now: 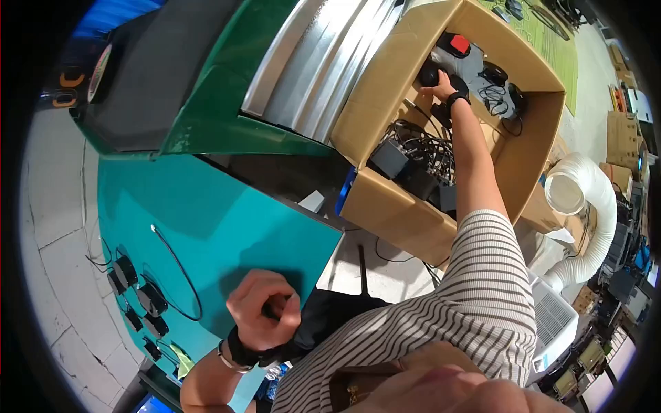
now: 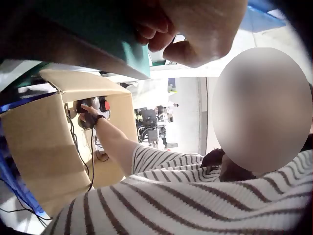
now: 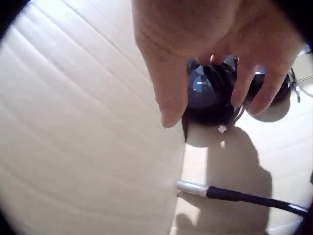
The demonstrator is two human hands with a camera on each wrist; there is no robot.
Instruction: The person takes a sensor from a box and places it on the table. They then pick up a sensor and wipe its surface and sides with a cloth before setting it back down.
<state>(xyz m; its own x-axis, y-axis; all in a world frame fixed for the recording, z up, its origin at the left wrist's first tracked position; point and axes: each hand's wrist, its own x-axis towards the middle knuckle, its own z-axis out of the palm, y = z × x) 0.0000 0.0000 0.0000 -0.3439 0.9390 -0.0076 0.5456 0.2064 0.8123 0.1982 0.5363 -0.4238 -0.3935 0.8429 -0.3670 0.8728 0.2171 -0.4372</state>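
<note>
Where the flat teal surface [image 1: 200,199] stands: I see round black cabled discs [image 1: 152,299] on its left part.
Left hand [image 1: 264,310]: fingers narrow, loosely curled, near the surface's edge; I see nothing held in them.
Brown cardboard box [image 1: 396,224]: its wall looks to me like the first hazard, since the right hand [image 1: 439,88] has its thumb close beside it and knuckles could scrape.
Black tangled cables [image 1: 421,148]: one snagged loop could drag neighbours along with any lift.
Glossy black rounded object [image 3: 204,100]: inside the box, near the wall; its smooth shell could slip from an off-centre pinch.
Right hand: fingers wide, astride that object; I cannot tell whether they touch it.
</note>
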